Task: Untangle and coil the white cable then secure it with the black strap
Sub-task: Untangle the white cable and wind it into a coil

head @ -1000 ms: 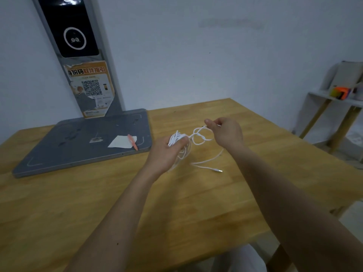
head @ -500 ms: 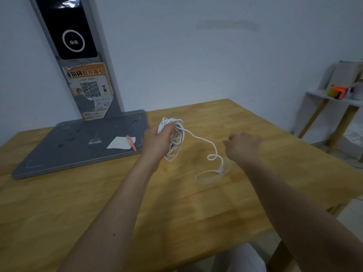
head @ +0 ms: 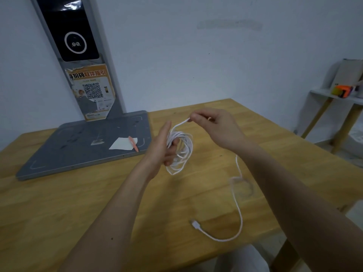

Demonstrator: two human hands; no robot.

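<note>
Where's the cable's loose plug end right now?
In the head view, the plug lies on the wooden table, near its front edge between the two forearms, below the coil around the left hand.

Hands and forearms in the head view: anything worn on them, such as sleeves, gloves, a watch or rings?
Nothing worn shows. The left hand and right hand are bare, without gloves, and both forearms are bare as far as the frame shows. No watch, band or ring is visible.

A single head-worn wide-angle view looks forward and down, close over the wooden surface [head: 78, 203], toward the wall [head: 196, 65] behind.
</note>
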